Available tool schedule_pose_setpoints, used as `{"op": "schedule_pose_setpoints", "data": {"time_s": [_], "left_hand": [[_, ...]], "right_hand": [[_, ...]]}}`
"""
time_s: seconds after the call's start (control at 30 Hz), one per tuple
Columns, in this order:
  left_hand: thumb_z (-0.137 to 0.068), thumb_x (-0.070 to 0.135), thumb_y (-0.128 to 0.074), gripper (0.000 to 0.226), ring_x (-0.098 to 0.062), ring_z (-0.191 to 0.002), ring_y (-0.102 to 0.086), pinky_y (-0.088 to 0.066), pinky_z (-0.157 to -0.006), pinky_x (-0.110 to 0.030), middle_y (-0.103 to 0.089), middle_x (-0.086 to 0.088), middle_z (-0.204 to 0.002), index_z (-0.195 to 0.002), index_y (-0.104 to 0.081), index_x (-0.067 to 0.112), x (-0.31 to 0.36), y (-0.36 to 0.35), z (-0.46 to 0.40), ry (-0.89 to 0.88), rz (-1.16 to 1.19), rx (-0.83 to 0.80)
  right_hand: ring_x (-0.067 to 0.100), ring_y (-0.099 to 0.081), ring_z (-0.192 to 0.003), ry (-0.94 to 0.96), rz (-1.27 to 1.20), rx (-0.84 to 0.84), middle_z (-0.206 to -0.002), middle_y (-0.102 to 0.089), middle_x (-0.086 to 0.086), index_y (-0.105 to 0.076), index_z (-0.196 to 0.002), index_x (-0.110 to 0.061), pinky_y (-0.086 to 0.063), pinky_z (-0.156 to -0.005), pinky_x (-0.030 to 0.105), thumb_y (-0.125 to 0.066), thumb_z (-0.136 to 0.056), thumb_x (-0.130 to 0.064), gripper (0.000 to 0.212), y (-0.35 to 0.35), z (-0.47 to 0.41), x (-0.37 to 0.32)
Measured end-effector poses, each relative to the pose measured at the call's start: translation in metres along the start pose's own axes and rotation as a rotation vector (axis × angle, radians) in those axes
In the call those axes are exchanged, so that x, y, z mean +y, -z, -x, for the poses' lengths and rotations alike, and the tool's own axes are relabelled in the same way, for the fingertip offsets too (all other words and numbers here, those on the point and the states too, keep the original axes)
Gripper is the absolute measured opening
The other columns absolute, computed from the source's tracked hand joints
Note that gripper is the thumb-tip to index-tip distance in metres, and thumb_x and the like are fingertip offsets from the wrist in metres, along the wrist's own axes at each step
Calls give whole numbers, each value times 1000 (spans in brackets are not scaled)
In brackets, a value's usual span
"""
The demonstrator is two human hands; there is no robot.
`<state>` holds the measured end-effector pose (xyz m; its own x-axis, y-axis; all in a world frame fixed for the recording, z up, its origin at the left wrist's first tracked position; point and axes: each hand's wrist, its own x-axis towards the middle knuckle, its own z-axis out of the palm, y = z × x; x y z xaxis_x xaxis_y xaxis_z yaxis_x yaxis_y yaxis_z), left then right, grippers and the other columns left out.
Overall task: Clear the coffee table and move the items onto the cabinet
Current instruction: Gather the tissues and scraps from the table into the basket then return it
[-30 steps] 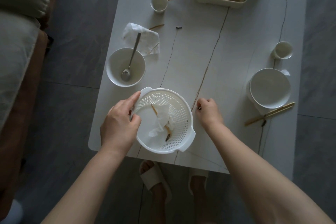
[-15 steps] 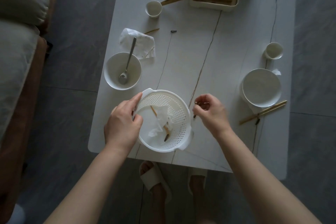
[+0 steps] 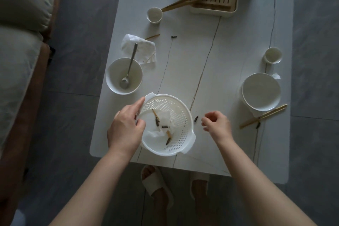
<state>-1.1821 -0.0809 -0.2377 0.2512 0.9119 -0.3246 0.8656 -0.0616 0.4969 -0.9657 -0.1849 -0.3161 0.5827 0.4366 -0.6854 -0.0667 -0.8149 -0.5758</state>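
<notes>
- Your left hand (image 3: 126, 130) gripped the rim of the white colander (image 3: 168, 124) at the desk's (image 3: 220, 57) near edge, fingers curled over its left wall.
- Your right hand (image 3: 217, 124) hovered just right of the colander, fingers loosely curled; whether they pinched anything, you cannot tell.
- A dark seed (image 3: 196, 117) lay between colander and right hand.
- The bowl with spoon (image 3: 124, 76) stood near the left edge.

White perforated colander (image 3: 180, 115) w/ crumpled tissue (image 3: 165, 118) & seed husks (image 3: 167, 141), upright at coffee table (image 3: 211, 64) near edge.
</notes>
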Motion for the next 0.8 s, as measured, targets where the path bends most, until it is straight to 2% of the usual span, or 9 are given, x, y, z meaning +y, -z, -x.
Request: {"op": "schedule_pose_setpoints", "data": {"time_s": [0.07, 0.13, 0.2, 0.3, 0.43, 0.53, 0.63, 0.7, 0.8], "left_hand": [[-81, 5, -54, 63, -16, -88, -55, -50, -67, -36, -54, 13, -95, -133, -47, 39, -2, 0, 0, -11, 3, 0], [-81, 5, -55, 63, -15, -88, -55, -50, -66, -36, -55, 13, -95, -134, -46, 39, -4, -1, 0, -26, -5, 3], [-82, 5, -55, 63, -15, -88, -55, -50, -66, -35, -54, 15, -95, -134, -46, 39, -5, 0, -1, -33, -9, 6], [-82, 5, -56, 62, -16, -89, -56, -51, -70, -37, -52, 15, -95, -134, -47, 38, -5, 0, -3, -28, -14, 2], [-82, 6, -56, 62, -15, -88, -56, -50, -67, -35, -51, 16, -95, -134, -46, 39, -5, 1, -2, -34, -34, 9], [-81, 7, -56, 61, -14, -89, -56, -45, -65, -31, -51, 17, -94, -133, -47, 39, -3, -1, -2, -33, -37, 17], [-81, 7, -55, 61, -13, -89, -55, -39, -62, -26, -50, 18, -94, -133, -47, 39, 5, -5, -1, -32, -42, 13], [-81, 7, -55, 61, -13, -89, -55, -38, -61, -26, -50, 18, -94, -133, -47, 40, 14, -9, 2, -27, -32, -4], [-82, 8, -54, 61, -14, -90, -55, -40, -62, -27, -53, 15, -97, -133, -47, 41, 35, -19, 7, -30, -16, -39]], "right_hand": [[29, -66, -88, -51, 105, 26, -96, -68, 13, -61, -100, -6, -54, -85, 43, -65, -84, -16, 19, -12, -13, 14], [27, -62, -91, -29, 214, 65, -98, -67, 11, -61, -98, -8, -49, -80, 34, -67, -83, -24, 23, -25, -21, 19], [26, -58, -90, 24, 326, 87, -98, -64, 9, -59, -93, -10, -44, -73, 32, -65, -83, -28, 21, -36, -26, 17], [28, -58, -90, 61, 459, 101, -100, -64, 9, -59, -94, -12, -46, -72, 34, -58, -87, -25, 15, -46, -28, 12], [32, -60, -95, 55, 513, 81, -104, -65, 13, -62, -99, -9, -46, -74, 32, -52, -87, -18, 18, -43, -29, 11], [30, -62, -92, 32, 321, 76, -97, -67, 11, -63, -94, -9, -48, -75, 32, -57, -83, -17, 15, -26, -22, 6], [27, -65, -75, 149, -2, 75, -78, -65, 4, -60, -82, -16, -56, -67, 36, -61, -82, -16, 2, -7, 2, -8], [22, -63, -70, 269, -54, 6, -73, -63, 0, -58, -77, -22, -55, -63, 32, -63, -82, -17, 8, 5, 25, -20], [16, -64, -77, 385, 37, -123, -82, -67, -1, -67, -87, -19, -55, -71, 30, -64, -86, -21, 4, 21, 50, -27]]}}
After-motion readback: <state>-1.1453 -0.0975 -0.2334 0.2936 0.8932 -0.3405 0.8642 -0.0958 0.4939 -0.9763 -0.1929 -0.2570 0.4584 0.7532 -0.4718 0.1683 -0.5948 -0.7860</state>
